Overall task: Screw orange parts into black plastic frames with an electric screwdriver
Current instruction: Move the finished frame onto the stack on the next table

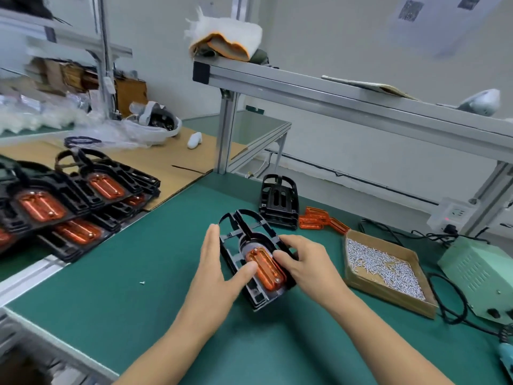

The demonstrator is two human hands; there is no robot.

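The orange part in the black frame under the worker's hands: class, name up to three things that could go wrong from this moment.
1. The orange part is steadied only by the left hand and right hand; it may shift out of line in the black frame before screwing.
2. A loose screw lies alone on the green mat and could get lost.
3. The open screw box sits close beside the right forearm; a nudge could spill it.

The bench (116,276) carries a green mat and an aluminium edge rail. An aluminium-profile shelf (347,98) crosses above it on upright posts (226,134) — folded cloth (224,37) lies on its end. The wall (319,37) behind is pale and evenly lit — two blurred printed sheets (410,12) hang there.
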